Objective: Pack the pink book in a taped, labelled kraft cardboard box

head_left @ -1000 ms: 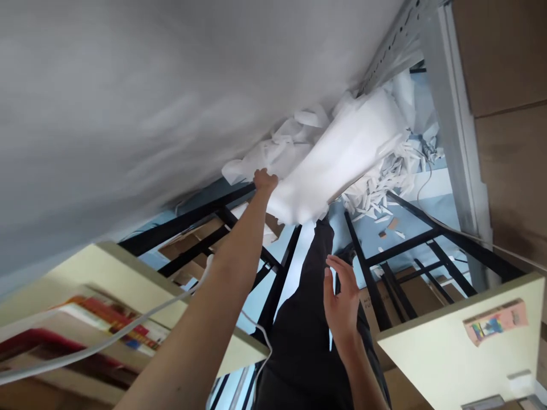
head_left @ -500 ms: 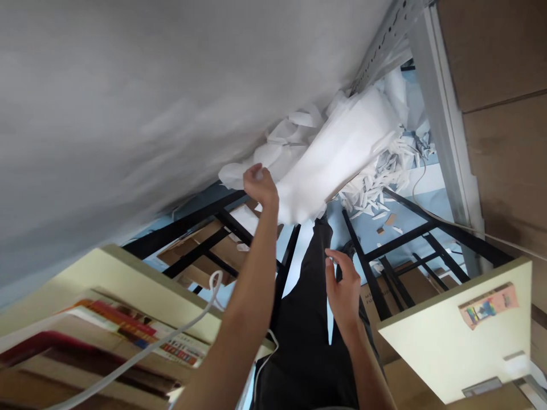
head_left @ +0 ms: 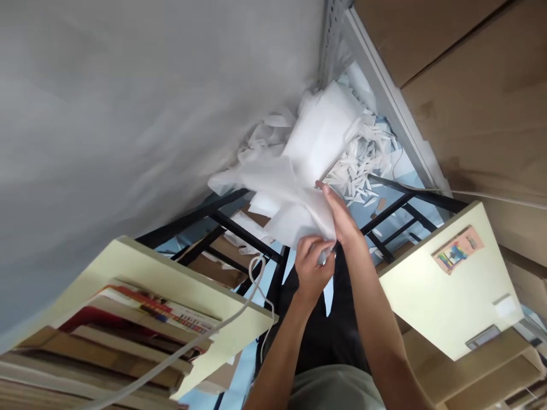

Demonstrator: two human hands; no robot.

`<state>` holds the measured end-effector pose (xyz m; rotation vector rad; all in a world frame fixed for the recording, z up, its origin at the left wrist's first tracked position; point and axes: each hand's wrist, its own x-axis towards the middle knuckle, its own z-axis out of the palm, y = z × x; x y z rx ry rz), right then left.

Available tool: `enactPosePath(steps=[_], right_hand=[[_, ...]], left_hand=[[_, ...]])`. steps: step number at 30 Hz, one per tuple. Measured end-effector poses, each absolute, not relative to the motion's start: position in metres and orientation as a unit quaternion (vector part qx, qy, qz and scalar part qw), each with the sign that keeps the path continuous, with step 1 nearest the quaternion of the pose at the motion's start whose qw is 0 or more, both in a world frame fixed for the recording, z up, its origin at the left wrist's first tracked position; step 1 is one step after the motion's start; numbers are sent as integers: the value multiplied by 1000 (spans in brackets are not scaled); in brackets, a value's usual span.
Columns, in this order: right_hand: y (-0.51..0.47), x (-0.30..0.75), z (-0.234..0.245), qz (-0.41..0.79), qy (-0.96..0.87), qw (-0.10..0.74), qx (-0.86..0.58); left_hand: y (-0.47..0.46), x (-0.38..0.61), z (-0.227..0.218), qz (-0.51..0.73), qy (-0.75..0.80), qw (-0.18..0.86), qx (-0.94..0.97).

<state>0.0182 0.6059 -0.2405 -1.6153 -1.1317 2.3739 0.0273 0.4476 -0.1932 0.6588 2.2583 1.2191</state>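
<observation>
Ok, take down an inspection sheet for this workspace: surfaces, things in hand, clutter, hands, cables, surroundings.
Surfaces: left pale board bears books; right pale board bears a colourful sticker.
Things in hand: thin white sheet, folded; bulky white material beyond; any join unclear.
Clutter: white scraps heaped beside that material.
Hands: left hand closed on the sheet's near edge; right hand against its right side, grip unclear.
Cables: thick white cable across the books; thin cable at right.
Surroundings: black frames; brown cardboard at right.

You can read no text here; the coloured print on the stack (head_left: 171,310) at your left is blurred; the pink card (head_left: 457,249) on the pale board (head_left: 421,290) bears marks too small to read.
</observation>
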Motion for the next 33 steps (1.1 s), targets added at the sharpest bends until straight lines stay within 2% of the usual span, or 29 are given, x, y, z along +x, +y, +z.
enactPosePath(steps=[3,7,10,14,16,19,23,27,33], right_hand=[[604,31,-216,799,-353,47,-484],[597,65,-177,784,-351,113,-500],[587,104,-144,760,-355,160,-520],[568,169,-99,741,-371,214,-517],[557,208,-77,729,-373,239,-522],[539,273,-53,688,-372,280,-557],[522,371,-41,623,-355,336,-611],[512,472,-40,582,-333,383,-635],[490,584,-50,627,-159,453,-613]], left_hand=[[422,38,-195,428,820,244,292],[401,44,-193,399,843,242,270],[395,49,-178,410,808,352,237],[412,74,-138,486,652,551,188],[433,97,-117,512,621,576,140],[471,143,-89,508,651,560,67],[504,217,-65,512,626,585,58],[515,291,-62,453,589,657,128],[537,397,-68,359,532,720,266]])
